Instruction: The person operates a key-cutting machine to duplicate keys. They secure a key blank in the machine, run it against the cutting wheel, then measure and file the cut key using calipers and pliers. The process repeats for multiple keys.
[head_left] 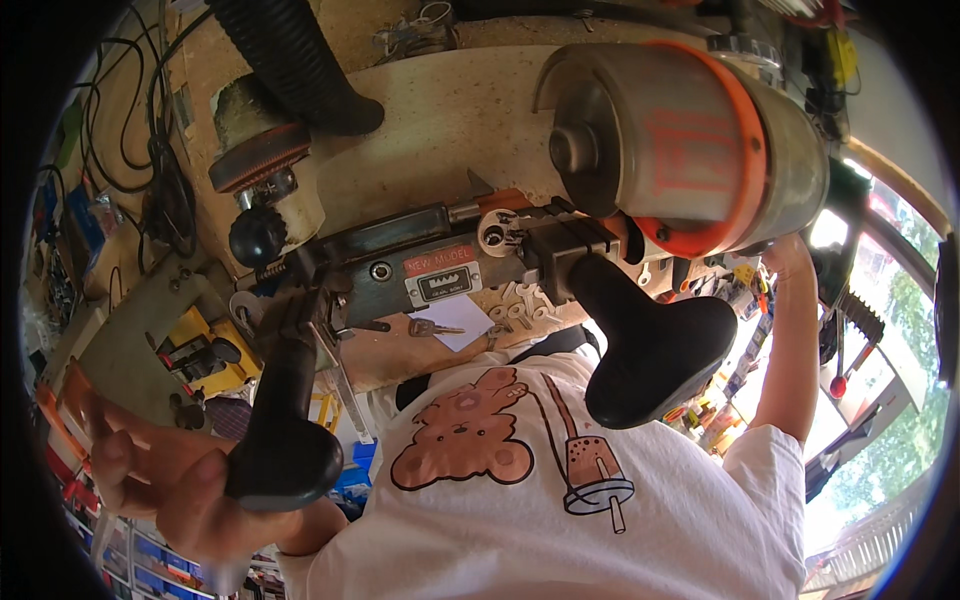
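My left hand [185,485] is beside the left black handle [285,450] of a key-cutting machine [365,275], with fingers apart and slightly curled, the palm near or touching the handle. The right black handle [650,360] stands out toward me, untouched. My right hand [785,255] reaches up to the far side of the large metal motor housing with an orange band [660,150]; its fingers are hidden behind the housing. A key [435,328] lies on white paper [460,310] below the machine's bar, beside several loose keys [520,300].
A black ribbed hose [320,70] and black cables [120,130] hang over the wooden board [430,110]. A yellow device [205,350] sits at left. A bright window [900,350] is at right, with a red-knobbed lever [840,370] in front. My white printed shirt fills the bottom.
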